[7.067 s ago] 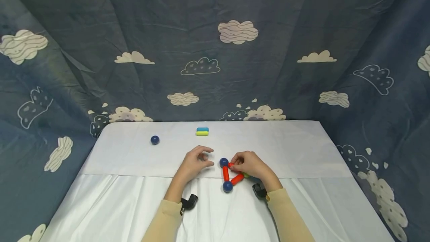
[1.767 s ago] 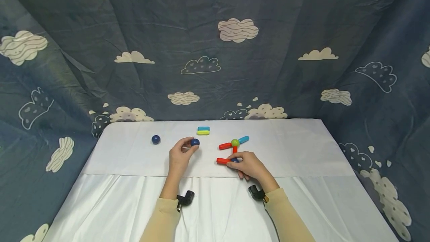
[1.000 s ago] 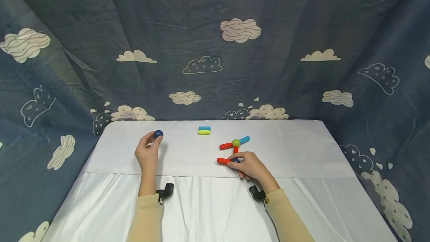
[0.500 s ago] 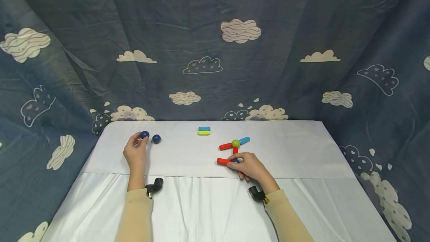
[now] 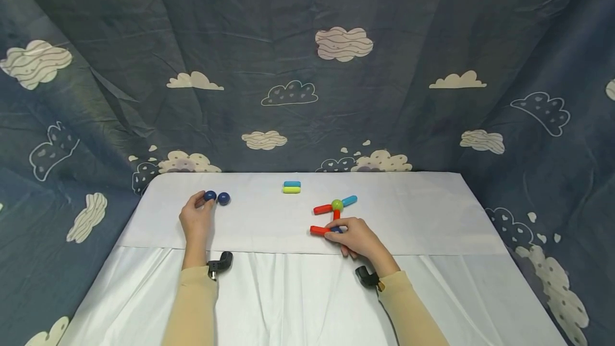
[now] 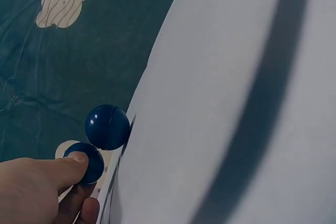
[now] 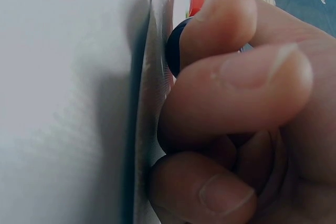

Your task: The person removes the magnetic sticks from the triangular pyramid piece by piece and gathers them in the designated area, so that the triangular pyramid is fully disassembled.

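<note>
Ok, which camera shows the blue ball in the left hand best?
The left wrist view: the blue ball looks largest there, though the left hand partly covers it. The head view shows it small, beside another blue ball; the right wrist view doesn't show it.

A plain beige left sleeve [image 5: 191, 303] and matching right sleeve [image 5: 412, 308] end at the wrists, beside a black, bent left camera [image 5: 220, 264] and right camera [image 5: 367, 277].

You can read no text, label, brand or number on the blue balls [image 5: 223, 198] or the coloured rods [image 5: 291, 190]. Nor can you make out any lettering on the backdrop [image 5: 384, 116], the tabletop [image 5: 408, 210] or your wrist cameras [image 5: 367, 276].
</note>
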Demonstrator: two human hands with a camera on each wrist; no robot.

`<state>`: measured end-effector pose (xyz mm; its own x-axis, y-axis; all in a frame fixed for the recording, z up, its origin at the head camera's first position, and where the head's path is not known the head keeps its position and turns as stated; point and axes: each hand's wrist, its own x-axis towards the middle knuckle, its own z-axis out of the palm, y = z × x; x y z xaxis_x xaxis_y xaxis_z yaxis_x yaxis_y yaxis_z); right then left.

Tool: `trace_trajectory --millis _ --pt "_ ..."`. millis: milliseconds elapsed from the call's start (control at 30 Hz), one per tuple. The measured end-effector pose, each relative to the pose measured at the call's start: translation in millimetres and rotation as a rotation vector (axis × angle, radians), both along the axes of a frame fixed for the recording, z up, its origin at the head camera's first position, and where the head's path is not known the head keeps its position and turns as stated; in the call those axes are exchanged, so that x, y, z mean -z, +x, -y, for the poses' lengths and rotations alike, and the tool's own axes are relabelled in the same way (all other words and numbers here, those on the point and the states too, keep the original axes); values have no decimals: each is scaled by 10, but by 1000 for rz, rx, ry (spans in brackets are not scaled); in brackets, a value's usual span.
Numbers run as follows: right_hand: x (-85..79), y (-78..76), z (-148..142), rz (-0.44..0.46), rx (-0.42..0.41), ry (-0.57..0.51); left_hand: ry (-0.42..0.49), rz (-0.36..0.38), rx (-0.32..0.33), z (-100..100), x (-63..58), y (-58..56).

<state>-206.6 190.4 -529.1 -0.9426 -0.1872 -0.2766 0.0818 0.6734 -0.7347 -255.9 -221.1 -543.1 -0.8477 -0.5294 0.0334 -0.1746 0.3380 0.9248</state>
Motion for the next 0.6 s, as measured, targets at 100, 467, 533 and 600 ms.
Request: trace_trajectory --millis 100,467,533,600 --pt "0 3 -1 -3 -2 1 -16 24 15 -12 -10 2" --pt "11 0 -2 -6 0 2 -81 50 31 -46 14 -26" --pt "11 2 -3 -9 0 5 -96 56 33 -52 18 -29" --pt "14 5 -3 -12 -2 8 -106 61 35 -53 24 -34"
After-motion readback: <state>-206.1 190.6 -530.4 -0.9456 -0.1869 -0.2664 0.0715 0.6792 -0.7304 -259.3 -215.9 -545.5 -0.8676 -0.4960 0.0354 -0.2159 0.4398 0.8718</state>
